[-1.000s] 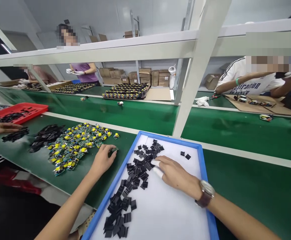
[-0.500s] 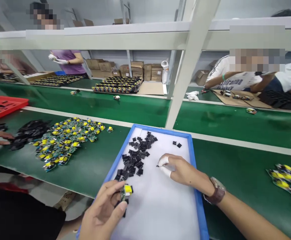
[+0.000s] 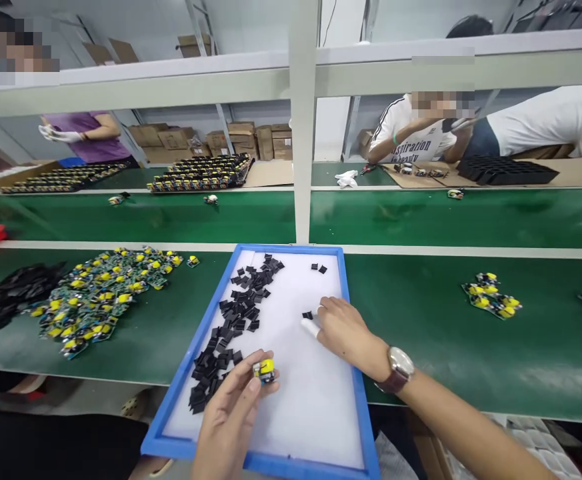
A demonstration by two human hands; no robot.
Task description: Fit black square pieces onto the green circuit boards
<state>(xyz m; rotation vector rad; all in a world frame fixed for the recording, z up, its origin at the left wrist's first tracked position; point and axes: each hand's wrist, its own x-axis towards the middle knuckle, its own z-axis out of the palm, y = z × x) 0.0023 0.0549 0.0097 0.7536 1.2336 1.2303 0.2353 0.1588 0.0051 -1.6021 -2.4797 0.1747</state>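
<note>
Head view: left hand (image 3: 231,410) pinches board (image 3: 265,371), right hand (image 3: 345,331) at black piece (image 3: 307,315) toward right edge of tray (image 3: 345,273), grip unclear — light pinch advisable.

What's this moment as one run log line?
left hand: holds circuit board | right hand: at black piece, grip unclear | tray: loose black pieces along left side

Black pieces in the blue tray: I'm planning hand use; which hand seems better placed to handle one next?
Probably the right hand: its fingers are close to a single black piece, though whether they grip it is unclear. The left hand holds a yellow-topped component.
</note>
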